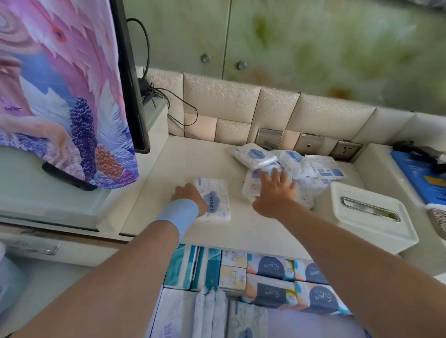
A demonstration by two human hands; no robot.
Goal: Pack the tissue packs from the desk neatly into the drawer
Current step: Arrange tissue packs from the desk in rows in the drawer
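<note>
A white tissue pack with a blue label (215,198) lies flat on the cream desk (181,154). My left hand (188,196), a blue band on its wrist, holds that pack at its left edge; the fingers are partly hidden. At the back right sits a loose pile of several white-and-blue tissue packs (288,161). My right hand (276,190) rests with spread fingers on the nearest pack of the pile (251,186). Below the desk edge the open drawer (317,331) holds rows of tissue packs (270,278), some flat, some on edge.
A white tissue box (368,218) stands on the desk right of the pile. Wall sockets (310,143) line the padded back panel. A cloth-covered screen (67,85) stands on the left. A blue box (431,183) lies at the far right.
</note>
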